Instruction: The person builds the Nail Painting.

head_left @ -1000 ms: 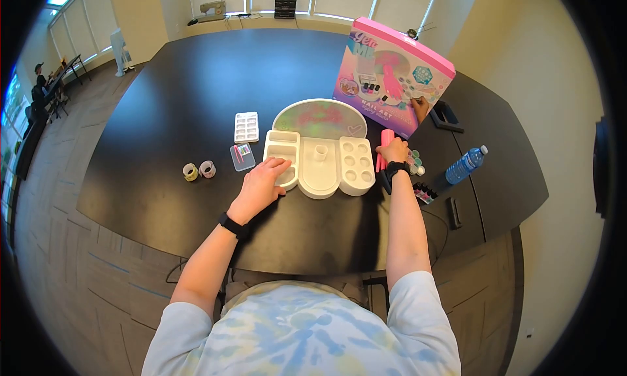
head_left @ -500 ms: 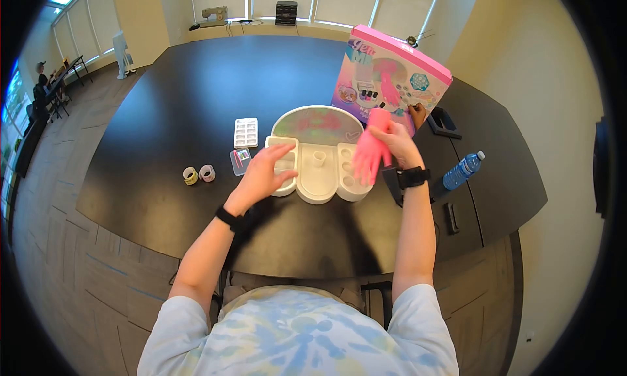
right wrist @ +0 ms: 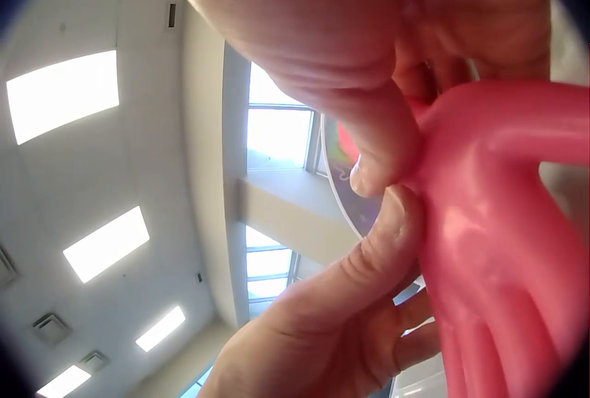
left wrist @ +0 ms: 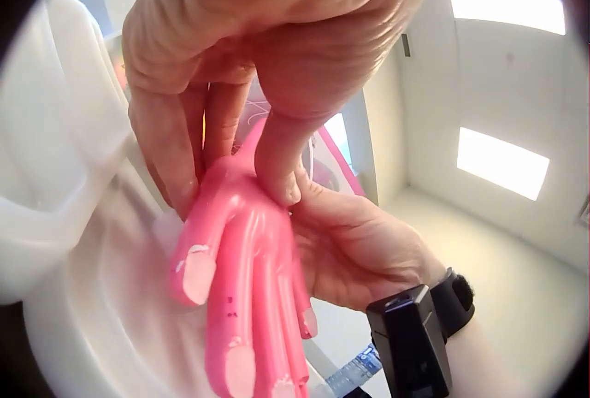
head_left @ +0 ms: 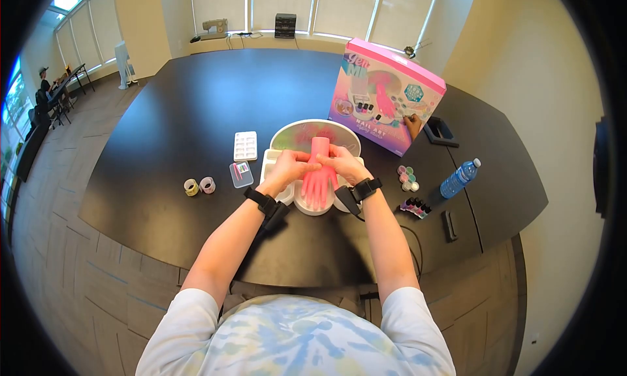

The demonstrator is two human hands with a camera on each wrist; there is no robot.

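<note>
Both hands hold a pink plastic model hand (head_left: pixel 318 188) over the middle of a white plastic nail station (head_left: pixel 268 163) with an arched back panel (head_left: pixel 285 139). My left hand (head_left: pixel 288 169) grips it from the left and my right hand (head_left: pixel 349 166) from the right. The thumbs press on the back of the model hand and meet near its wrist in the right wrist view. Its fingers point toward me, and pale nails show in the left wrist view. The post in the station's middle is hidden beneath it.
A nail art box (head_left: pixel 385 101) stands behind on the right. Small round pots (head_left: pixel 408 179), nail polish bottles (head_left: pixel 416 208) and a water bottle (head_left: pixel 460 179) are on the right. To the left are a white nail tray (head_left: pixel 245 146), a small clear case (head_left: pixel 241 174) and two rolls (head_left: pixel 199 186).
My right hand has picked up the pink model hand from the right side and carried it left over the station. My left hand has left the station's left compartment and now grips it too.
</note>
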